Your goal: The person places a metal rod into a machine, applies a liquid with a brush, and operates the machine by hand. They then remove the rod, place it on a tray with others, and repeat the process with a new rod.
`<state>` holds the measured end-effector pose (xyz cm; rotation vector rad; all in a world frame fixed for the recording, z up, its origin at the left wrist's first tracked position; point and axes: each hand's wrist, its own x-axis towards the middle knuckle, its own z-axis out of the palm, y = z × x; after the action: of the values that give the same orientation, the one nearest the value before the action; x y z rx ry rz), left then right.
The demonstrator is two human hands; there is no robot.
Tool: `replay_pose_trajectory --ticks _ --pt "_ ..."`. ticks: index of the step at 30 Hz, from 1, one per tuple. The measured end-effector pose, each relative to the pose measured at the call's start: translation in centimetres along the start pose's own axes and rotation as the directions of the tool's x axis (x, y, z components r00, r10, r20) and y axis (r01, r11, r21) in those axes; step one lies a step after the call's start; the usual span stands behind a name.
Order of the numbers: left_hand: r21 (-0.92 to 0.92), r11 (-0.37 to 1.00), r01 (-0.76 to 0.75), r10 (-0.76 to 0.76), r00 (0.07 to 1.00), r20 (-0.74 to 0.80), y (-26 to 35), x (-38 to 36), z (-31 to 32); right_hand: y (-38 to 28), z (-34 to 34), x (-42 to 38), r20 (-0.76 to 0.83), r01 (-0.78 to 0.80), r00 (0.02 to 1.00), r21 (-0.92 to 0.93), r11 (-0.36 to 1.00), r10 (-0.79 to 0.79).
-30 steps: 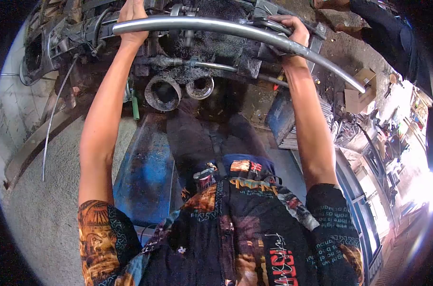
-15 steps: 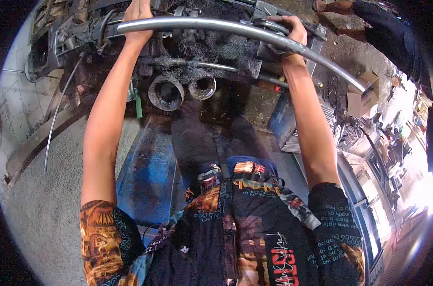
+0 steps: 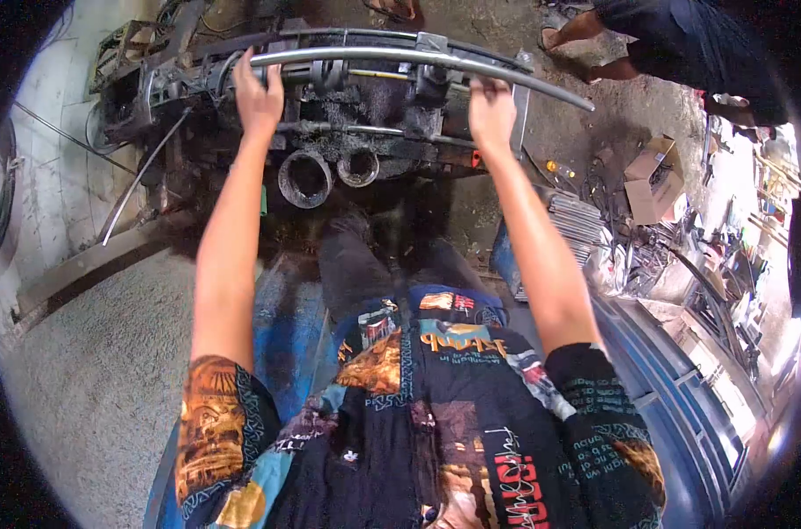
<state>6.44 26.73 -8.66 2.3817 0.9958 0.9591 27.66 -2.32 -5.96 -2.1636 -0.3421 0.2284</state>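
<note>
A long, slightly curved metal tube (image 3: pixel 392 55) spans the top of the view above a dark, greasy machine (image 3: pixel 418 97). My left hand (image 3: pixel 258 99) is at the tube's left end, its fingers and thumb on either side of it. Farther right, my right hand (image 3: pixel 491 115) is closed at the underside of the tube, its fingertips partly hidden behind it. Metal shavings (image 3: pixel 352 101) cover the machine's middle. On its near side, two round metal openings, a larger ring (image 3: pixel 305 179) and a smaller one (image 3: pixel 358 167), face me.
Another person's legs (image 3: pixel 630 53) stand at the upper right. A cardboard box (image 3: pixel 652 181), stacked metal pieces (image 3: pixel 577 225) and scrap lie on the floor at right. A thin rod (image 3: pixel 145 176) slants down at the machine's left. Blue metal surfaces (image 3: pixel 286 326) flank my legs.
The tube and both my hands have shifted, the right hand leftward and down in view. The tube appears farther from me. My view has tilted, showing more of the machine.
</note>
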Motion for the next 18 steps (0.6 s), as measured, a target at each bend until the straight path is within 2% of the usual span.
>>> replay_pose_trajectory --ticks 1,2,3,4,5,6,7,9,10,12,14,15,16,18 --pt "-0.001 1.000 -0.004 0.004 0.999 -0.032 0.9 -1.6 -2.1 1.0 -1.5 -1.6 0.087 -0.091 0.992 -0.054 0.994 0.096" --pt "-0.029 0.997 0.068 -0.069 0.997 -0.040 0.5 -3.5 -3.4 3.2 -2.6 -3.2 0.169 -0.176 0.966 -0.115 0.978 0.194" --pt "0.013 0.998 0.063 -0.063 0.997 -0.054 0.7 -5.5 -5.1 6.4 -3.0 -5.3 0.222 -0.230 0.942 -0.121 0.965 0.253" --pt "0.086 0.987 0.133 -0.129 0.991 -0.042 0.8 -7.6 -6.9 8.9 -2.8 -7.4 0.274 -0.283 0.911 -0.131 0.950 0.309" --pt "0.194 0.973 0.124 -0.119 0.992 -0.036 0.7 -9.7 -8.3 9.3 -3.3 -9.1 0.278 -0.294 0.902 -0.164 0.942 0.330" --pt "0.266 0.937 0.225 -0.236 0.972 0.011 1.4 -11.5 -9.5 9.6 -3.4 -10.2 0.282 -0.308 0.891 -0.197 0.931 0.355" --pt "0.335 0.919 0.206 -0.236 0.970 0.051 -0.3 -13.8 -10.0 11.4 -2.5 -10.4 0.281 -0.306 0.893 -0.189 0.933 0.350" --pt "0.480 0.821 0.310 -0.424 0.893 0.148 -1.2 -17.2 -10.8 15.2 -0.8 -10.4 0.102 -0.215 0.961 -0.315 0.924 0.258" --pt "0.516 0.775 0.365 -0.540 0.806 0.242 -1.0 -17.8 -11.3 14.5 -0.4 -10.1 0.106 -0.211 0.961 -0.307 0.928 0.254" --pt "0.474 0.784 0.400 -0.583 0.735 0.345 -2.2 -19.7 -11.1 13.1 0.7 -9.2 -0.033 -0.474 0.867 -0.366 0.801 0.497" --pt "0.432 0.767 0.474 -0.629 0.687 0.365 -0.7 -19.8 -11.5 12.8 2.0 -8.6 -0.132 -0.516 0.849 -0.414 0.749 0.512" --pt "0.443 0.764 0.469 -0.634 0.670 0.386 -0.9 -20.0 -11.4 12.4 2.1 -8.1 -0.111 -0.547 0.821 -0.433 0.717 0.559" --pt "0.422 0.798 0.430 -0.586 0.715 0.381 -1.2 -20.3 -11.3 11.5 1.9 -7.6 -0.093 -0.575 0.791 -0.453 0.682 0.605" --pt "0.454 0.791 0.410 -0.587 0.719 0.372 -1.4 -20.1 -11.1 12.0 2.1 -7.3 -0.093 -0.534 0.811 -0.520 0.667 0.577"
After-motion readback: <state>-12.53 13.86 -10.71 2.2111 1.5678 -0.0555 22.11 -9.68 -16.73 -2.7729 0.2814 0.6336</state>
